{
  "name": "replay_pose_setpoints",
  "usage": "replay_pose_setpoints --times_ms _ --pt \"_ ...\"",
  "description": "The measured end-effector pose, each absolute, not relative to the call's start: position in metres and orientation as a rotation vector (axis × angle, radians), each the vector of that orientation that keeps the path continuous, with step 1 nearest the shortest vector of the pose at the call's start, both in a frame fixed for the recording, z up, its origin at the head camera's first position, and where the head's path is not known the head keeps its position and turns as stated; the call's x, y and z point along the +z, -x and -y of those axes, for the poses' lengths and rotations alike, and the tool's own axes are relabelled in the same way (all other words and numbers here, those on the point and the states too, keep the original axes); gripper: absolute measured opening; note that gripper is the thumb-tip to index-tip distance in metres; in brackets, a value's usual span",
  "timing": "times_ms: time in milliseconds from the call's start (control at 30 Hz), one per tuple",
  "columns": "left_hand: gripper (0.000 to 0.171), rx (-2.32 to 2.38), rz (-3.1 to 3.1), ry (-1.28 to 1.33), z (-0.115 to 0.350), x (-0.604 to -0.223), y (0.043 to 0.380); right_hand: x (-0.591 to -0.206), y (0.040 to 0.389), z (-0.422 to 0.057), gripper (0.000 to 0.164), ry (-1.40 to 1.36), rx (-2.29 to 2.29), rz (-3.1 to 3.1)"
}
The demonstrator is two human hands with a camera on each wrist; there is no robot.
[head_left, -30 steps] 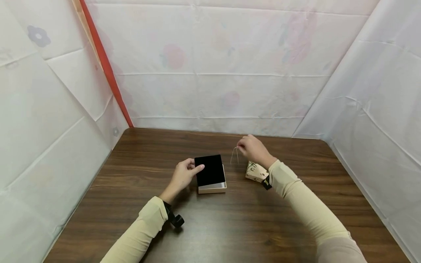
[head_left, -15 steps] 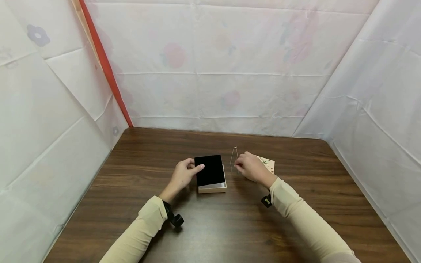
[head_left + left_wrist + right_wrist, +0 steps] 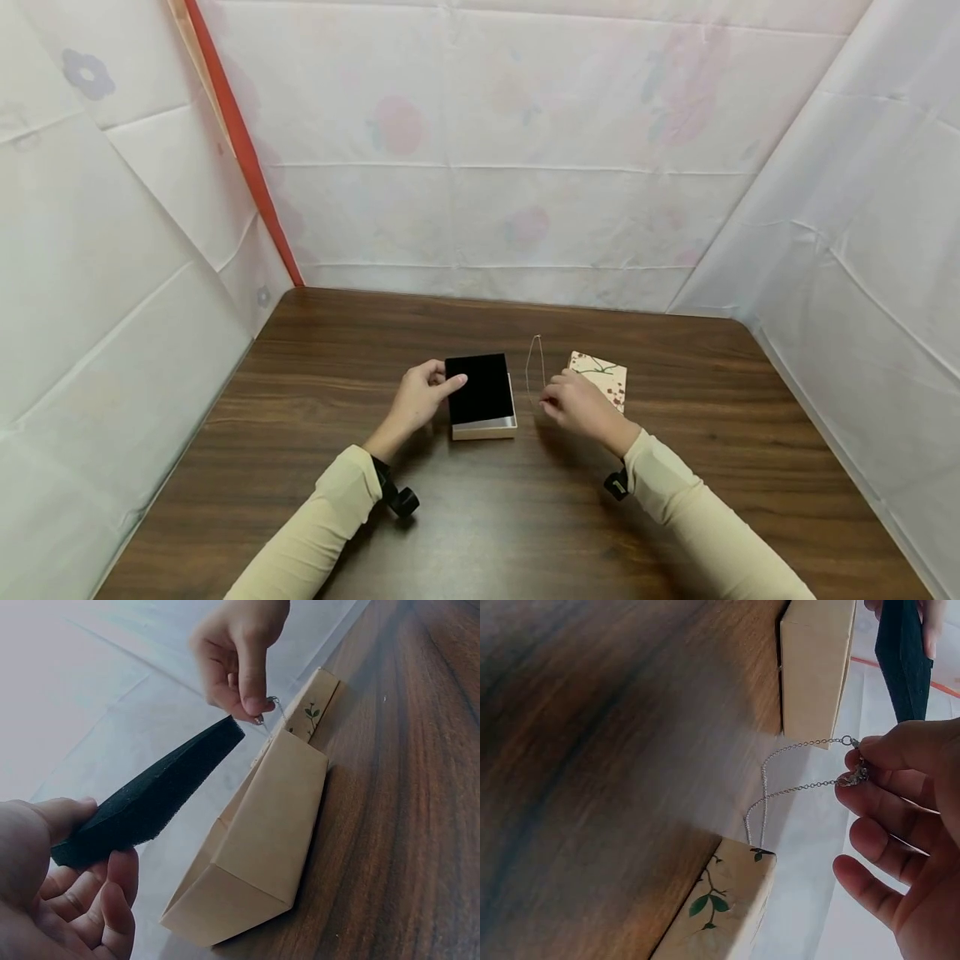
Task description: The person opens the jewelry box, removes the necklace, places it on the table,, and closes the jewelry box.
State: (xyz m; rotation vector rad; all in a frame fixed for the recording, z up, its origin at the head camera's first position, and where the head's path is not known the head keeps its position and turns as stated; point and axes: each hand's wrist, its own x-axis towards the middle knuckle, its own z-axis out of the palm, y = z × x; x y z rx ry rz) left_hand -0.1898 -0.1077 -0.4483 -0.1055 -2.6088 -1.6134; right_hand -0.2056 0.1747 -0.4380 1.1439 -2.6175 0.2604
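My left hand pinches a black foam pad between thumb and fingers. In the head view the pad overlaps an open cream cardboard box; the left wrist view shows it tilted above the box. Between thumb and forefinger, my right hand pinches one end of a thin silver-coloured necklace, where small metal pieces show at the fingertips. Its other fingers are loosely bent. From there the chain runs away in a narrow loop, its far end to the right of the box.
A cream lid-like box piece with a printed leaf and flower pattern lies just beyond my right hand, partly covered by it. The brown wood-grain table is enclosed by pale floral sheets at the back and sides.
My right hand has come down and nearer to me, drawing the necklace into a longer loop on the table. More of the patterned piece shows. The left hand and pad hold still.
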Motion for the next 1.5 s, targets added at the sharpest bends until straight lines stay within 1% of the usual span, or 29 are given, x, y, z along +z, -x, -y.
replay_pose_setpoints --times_ms 433,667,1133,1500 --pt "0.040 -1.599 2.633 0.139 0.109 -0.445 0.192 -0.447 0.194 -0.177 0.006 -1.228 0.298 2.652" --pt "0.042 -1.591 2.638 0.131 0.108 -0.445 0.193 -0.446 0.191 -0.181 0.007 -1.245 0.316 2.832" --pt "0.037 -1.609 2.631 0.150 0.107 -0.445 0.190 -0.458 0.179 -0.180 0.009 -1.277 0.379 2.949" --pt "0.037 -1.613 2.632 0.151 0.105 -0.446 0.190 -0.457 0.172 -0.180 0.008 -1.295 0.397 2.956"
